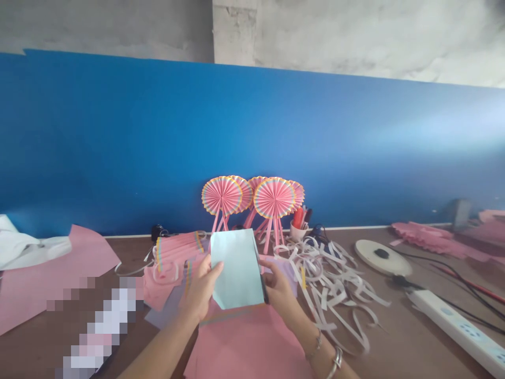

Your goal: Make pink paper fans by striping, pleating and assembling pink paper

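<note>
The left hand [203,287] pinches the left edge of a pale blue sheet [236,268], thumb on top. The right hand [280,292] is curled round a slim dark thing [265,292] at the sheet's right edge, mostly hidden by the fingers. The sheet is held up over a stack of pink paper [248,345], which reaches from under it toward the person. It looks plain, smooth and flat, with a slanted lower left corner. Its long axis runs away from the person, the far end leaning slightly left and pointing toward the pink paper fans [275,197] that stand beyond it. Beyond and to the right of the sheet, a small cup [297,233] holds a red item [298,216] and a dark one beside it. Nearer, right of the sheet, lie tangled white strips [335,284]. Left of the sheet is pleated pink paper [179,248]; well to its right, a power strip [460,323]
</note>
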Demonstrator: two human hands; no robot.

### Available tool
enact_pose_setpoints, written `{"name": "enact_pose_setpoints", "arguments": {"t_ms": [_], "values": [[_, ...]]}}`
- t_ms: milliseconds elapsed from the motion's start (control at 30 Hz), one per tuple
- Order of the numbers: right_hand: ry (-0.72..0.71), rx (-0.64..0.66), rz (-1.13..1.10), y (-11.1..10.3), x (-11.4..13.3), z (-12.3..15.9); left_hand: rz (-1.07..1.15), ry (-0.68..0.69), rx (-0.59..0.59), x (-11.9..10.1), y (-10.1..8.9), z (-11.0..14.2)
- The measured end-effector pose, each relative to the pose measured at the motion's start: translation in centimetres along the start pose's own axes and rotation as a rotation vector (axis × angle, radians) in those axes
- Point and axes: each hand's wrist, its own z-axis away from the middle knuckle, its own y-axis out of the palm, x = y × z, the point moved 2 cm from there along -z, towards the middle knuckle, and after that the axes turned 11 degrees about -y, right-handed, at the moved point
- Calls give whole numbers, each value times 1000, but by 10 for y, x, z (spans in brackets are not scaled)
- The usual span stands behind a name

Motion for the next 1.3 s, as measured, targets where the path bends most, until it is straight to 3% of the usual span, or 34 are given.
{"name": "enact_pose_setpoints", "arguments": {"t_ms": [167, 967, 1300], "values": [[2, -14, -9, -2, 0, 1, 25, -26, 90, 0, 4, 1], [-22, -50, -24, -6, -7, -3, 11, -65, 134, 5, 3, -1], [-18, -82, -4, -8, -2, -2, -3, -111, 151, 0, 10, 9]]}}
